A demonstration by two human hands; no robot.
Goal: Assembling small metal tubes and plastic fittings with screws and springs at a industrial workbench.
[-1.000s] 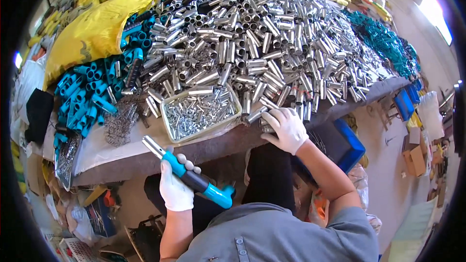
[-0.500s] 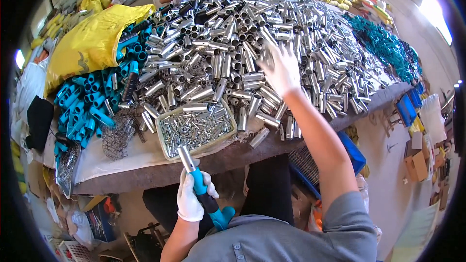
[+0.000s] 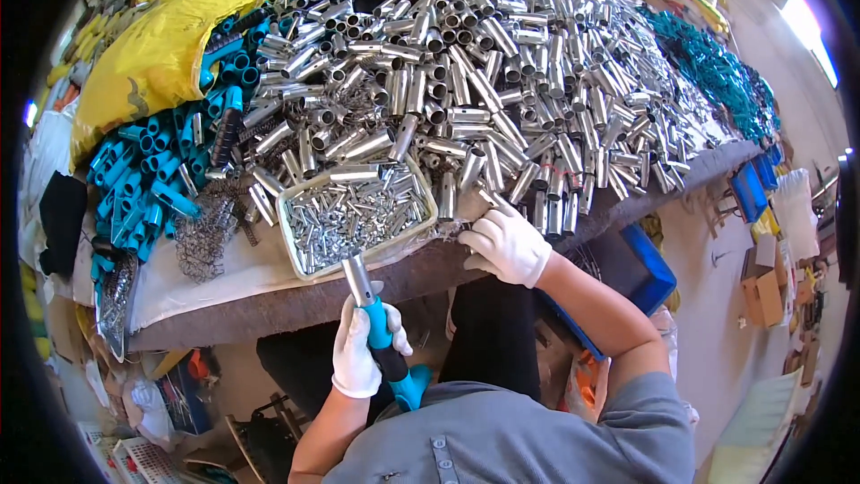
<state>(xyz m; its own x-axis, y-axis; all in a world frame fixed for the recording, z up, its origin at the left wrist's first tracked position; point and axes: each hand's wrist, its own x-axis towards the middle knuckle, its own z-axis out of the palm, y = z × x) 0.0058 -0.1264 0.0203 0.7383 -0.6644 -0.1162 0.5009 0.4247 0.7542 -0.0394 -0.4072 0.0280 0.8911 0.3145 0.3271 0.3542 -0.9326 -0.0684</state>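
Observation:
My left hand [image 3: 356, 354], in a white glove, is closed around a teal-and-black handle [image 3: 380, 327]. A shiny metal tube [image 3: 357, 280] stands out of the handle's upper end, and a teal hooked end [image 3: 410, 389] shows below, close to my shirt. At the table's front edge, my gloved right hand [image 3: 509, 246] has its fingers bent over the spot where a loose metal tube lay; whatever they grip is hidden. Beyond them spreads a heap of metal tubes [image 3: 466, 116]. Left of my right hand sits a pale tray [image 3: 285, 231] of small metal pins [image 3: 354, 215].
At the left, teal handles [image 3: 148, 175] spill from a yellow sack [image 3: 152, 54]. Tangled springs [image 3: 204, 242] lie beside the tray. Teal parts [image 3: 708, 67] are piled far right. A blue crate [image 3: 649, 273] stands below the table edge. Another person's arms show at the far side.
My right hand has come down from above the tube heap to the table's front edge, its fingers now bent. My left hand keeps its hold on the handle. The whole view has shifted slightly.

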